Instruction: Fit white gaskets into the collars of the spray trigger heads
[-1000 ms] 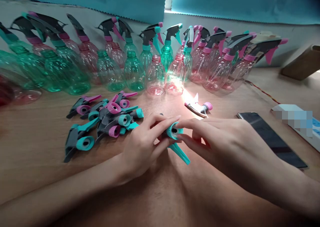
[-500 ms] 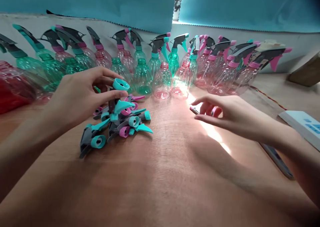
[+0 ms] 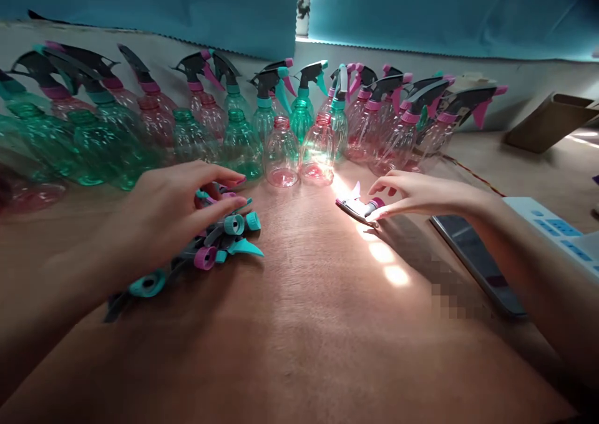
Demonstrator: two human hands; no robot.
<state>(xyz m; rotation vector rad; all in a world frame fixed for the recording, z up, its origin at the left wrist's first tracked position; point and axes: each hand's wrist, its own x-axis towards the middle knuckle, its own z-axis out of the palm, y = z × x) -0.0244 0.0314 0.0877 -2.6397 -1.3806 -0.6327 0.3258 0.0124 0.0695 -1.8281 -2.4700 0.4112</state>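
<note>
My left hand (image 3: 187, 209) hovers over a pile of spray trigger heads (image 3: 224, 240) on the left, its thumb and fingers apart with nothing plainly held. The heads are grey with teal or pink collars and triggers, and the hand covers part of the pile. To the right, a single pink-and-grey spray trigger head (image 3: 360, 209) lies on the table in a patch of sunlight. Right beside it is my right hand (image 3: 412, 193), fingers apart, the thumb at the head's near end; whether they touch is hard to tell.
Behind the hands stand rows of green and pink clear bottles (image 3: 283, 156), some with spray heads fitted, several with bare necks. A phone (image 3: 477, 262) and a white box with blue markings (image 3: 538, 218) lie by my right forearm. A brown block-like object (image 3: 547, 121) sits far right.
My left hand has lowered to the pile, and the teal-collared head it held is no longer between its fingertips. My right hand has let go of the pink head, which now lies on the table.
</note>
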